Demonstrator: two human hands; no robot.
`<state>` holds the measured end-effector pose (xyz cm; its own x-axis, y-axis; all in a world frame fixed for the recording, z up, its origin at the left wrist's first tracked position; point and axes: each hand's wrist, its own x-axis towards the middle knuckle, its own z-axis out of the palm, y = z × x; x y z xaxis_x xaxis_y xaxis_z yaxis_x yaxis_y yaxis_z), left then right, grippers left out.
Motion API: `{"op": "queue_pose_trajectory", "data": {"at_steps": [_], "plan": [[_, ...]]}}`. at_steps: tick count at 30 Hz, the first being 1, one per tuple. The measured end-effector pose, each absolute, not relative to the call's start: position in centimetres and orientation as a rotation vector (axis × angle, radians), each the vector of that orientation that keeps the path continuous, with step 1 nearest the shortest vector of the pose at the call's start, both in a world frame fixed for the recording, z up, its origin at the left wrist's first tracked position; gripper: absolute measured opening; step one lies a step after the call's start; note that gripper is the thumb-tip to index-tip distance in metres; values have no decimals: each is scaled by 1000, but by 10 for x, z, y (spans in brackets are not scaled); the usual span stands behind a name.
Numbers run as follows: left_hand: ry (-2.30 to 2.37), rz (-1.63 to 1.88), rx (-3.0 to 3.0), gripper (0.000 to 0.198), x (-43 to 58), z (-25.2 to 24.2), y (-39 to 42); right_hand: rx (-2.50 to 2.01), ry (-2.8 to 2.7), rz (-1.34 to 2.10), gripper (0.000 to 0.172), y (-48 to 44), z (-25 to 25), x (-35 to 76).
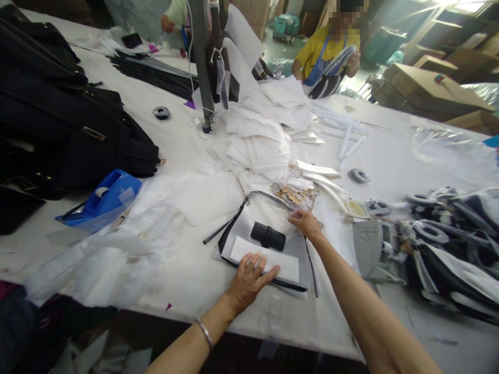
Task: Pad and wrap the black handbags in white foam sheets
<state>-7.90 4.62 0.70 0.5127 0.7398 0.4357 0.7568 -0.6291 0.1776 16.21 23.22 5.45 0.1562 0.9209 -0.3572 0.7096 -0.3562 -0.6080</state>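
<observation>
A flat grey panel with black edging (249,226) lies on the white table (195,280) in front of me. On it sit a black roll-shaped part (267,236) and a white paper strip (286,264). My left hand (249,278) lies flat, fingers spread, on the strip's near left end. My right hand (306,223) rests at the panel's far right edge, fingers curled on the edge, next to a clear bag of small tan tags (295,195).
Black bags (58,124) are heaped at left beside a blue tape dispenser (102,198). Stacks of white sheets (265,135) fill the middle. Grey and black straps (448,239) are piled at right. A person in yellow (327,52) works across the table. A grey post (202,62) stands behind.
</observation>
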Motion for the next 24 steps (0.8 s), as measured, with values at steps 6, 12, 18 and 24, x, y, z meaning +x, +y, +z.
{"op": "queue_pose_trajectory", "data": {"at_steps": [6,12,18,24], "plan": [[-1331,-756,-2716,53,-80,8,46,-2173,-1674,913,12,235,59,164],[-1336,-753,-2729,55,-80,8,45,-2139,-1725,875,17,250,66,151],[-1363,-784,-2733,56,-78,5,45,-2096,-1711,850,20,259,93,145],[-1415,-821,-2775,51,-76,9,45,-1967,-1723,965,25,234,125,144]]}}
